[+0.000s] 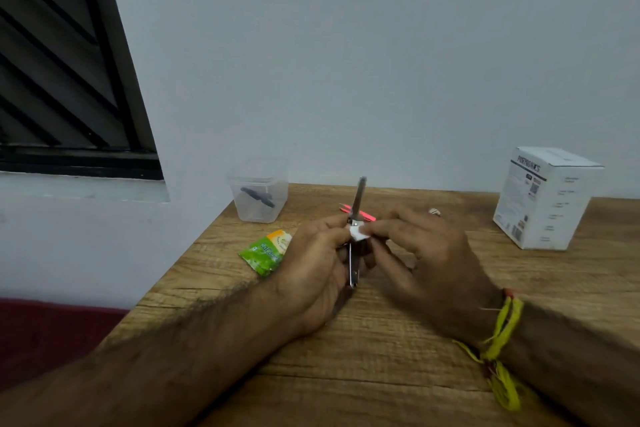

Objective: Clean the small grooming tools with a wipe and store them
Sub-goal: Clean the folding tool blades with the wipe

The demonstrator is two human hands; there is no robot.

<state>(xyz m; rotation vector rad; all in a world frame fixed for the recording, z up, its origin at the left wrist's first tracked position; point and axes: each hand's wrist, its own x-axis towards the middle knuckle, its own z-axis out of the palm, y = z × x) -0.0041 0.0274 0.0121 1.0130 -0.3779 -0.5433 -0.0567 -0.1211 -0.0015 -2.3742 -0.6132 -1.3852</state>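
Both hands working near the counter (381, 340) left edge, left hand (311, 274) gripping metal nail clippers (356, 204), right hand (426, 263) pinching a white wipe (358, 231) against them; bare wood lying nearer the person; clear container (258, 196) holding a dark tool (258, 198), standing at the far-left corner; white box (547, 198) sitting far right.
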